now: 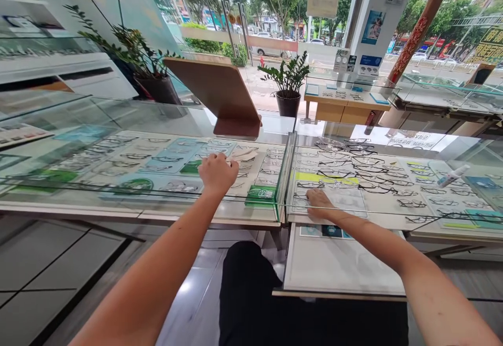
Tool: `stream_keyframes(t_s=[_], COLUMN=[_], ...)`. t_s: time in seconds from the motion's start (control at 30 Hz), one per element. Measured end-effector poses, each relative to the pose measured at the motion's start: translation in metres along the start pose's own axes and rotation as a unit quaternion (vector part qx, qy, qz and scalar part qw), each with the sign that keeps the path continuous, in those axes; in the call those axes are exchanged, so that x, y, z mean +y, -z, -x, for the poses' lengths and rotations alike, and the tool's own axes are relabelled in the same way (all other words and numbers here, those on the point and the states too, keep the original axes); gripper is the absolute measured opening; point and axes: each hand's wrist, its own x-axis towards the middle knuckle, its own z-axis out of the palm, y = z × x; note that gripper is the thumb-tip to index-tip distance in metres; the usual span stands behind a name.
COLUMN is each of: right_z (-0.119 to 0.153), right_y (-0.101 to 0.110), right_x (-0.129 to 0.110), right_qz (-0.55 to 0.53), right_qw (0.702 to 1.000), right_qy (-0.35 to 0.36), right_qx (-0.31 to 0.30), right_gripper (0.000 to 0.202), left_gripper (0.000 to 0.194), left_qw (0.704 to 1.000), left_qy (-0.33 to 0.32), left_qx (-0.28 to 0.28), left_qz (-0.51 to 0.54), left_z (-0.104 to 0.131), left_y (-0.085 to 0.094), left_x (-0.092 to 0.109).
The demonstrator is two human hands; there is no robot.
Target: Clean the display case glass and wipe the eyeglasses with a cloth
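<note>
My left hand (218, 174) is closed in a fist above the left glass display case, and a crumpled beige cloth (244, 155) sticks out of it to the right. My right hand (320, 201) reaches low into the right-hand case. Its fingers are bent together at the temple end of a pair of eyeglasses (302, 196) on a pale display board; the fingertips are partly hidden. Just behind lies another pair of eyeglasses (310, 184), beside a yellow strip (328, 177). Several dark frames (373, 168) lie on the glass top or just beneath it.
A pulled-out white drawer (341, 267) juts over my lap. A brown tilted board (216, 87) stands on the left counter. Green boxes (261, 195) lie in the left case. A small white bottle (452, 176) rests at right. Potted plants (288, 102) stand behind.
</note>
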Motion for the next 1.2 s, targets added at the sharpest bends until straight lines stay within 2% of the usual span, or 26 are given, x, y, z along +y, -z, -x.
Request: stream_keyframes(t_s=[0.17,0.37,0.47,0.6,0.67,0.7,0.77,0.87,0.93,1.0,1.07,1.2], right_z=[-0.006,0.005,0.027,0.079,0.105,0.115,0.122,0.096,0.060,0.022,-0.009,-0.041], right_y=[0.002,0.026,0.035,0.046,0.063,0.076,0.109,0.157,0.172,0.171,0.159,0.136], right_x=[-0.005,-0.021,-0.031,-0.053,-0.070,-0.078,-0.092,-0.097,-0.091,-0.080,-0.069,-0.053], right_qz=[0.002,-0.024,-0.046,-0.089,-0.120,-0.151,-0.176,-0.144,-0.098,-0.051,-0.015,0.006], right_qw=[1.000,0.999,0.998,0.992,0.983,0.975,0.967,0.975,0.981,0.987,0.990,0.991], right_qy=[-0.025,-0.046,-0.033,0.010,0.052,0.097,0.165,0.168,0.143,0.119,0.095,0.072], right_qx=[0.009,0.005,-0.017,-0.089,-0.125,-0.133,-0.085,0.036,0.085,0.095,0.100,0.109], right_gripper=[0.019,0.019,0.019,0.019,0.022,0.022,0.019,0.014,0.014,0.017,0.018,0.021], left_gripper=[0.049,0.051,0.053,0.053,0.053,0.053,0.053,0.054,0.054,0.055,0.055,0.054], left_qw=[1.000,1.000,0.999,1.000,1.000,1.000,1.000,1.000,1.000,1.000,1.000,1.000], left_qy=[-0.001,-0.001,-0.004,-0.005,-0.005,-0.006,-0.007,-0.007,-0.007,-0.007,-0.009,-0.017], left_qx=[-0.006,-0.020,-0.032,-0.026,-0.023,-0.022,-0.020,-0.019,-0.020,-0.022,-0.023,-0.018], left_qz=[-0.007,-0.009,-0.001,0.005,0.005,0.004,0.001,-0.002,-0.002,0.001,0.003,0.008], left_z=[0.000,-0.002,-0.002,-0.002,-0.002,-0.002,-0.001,-0.001,-0.001,-0.001,-0.001,-0.002], left_y=[0.000,0.001,0.001,-0.001,-0.002,-0.002,-0.002,-0.001,0.001,0.001,0.001,-0.001], left_x=[0.002,0.002,0.001,0.001,0.001,0.001,0.001,0.002,0.003,0.004,0.004,0.003])
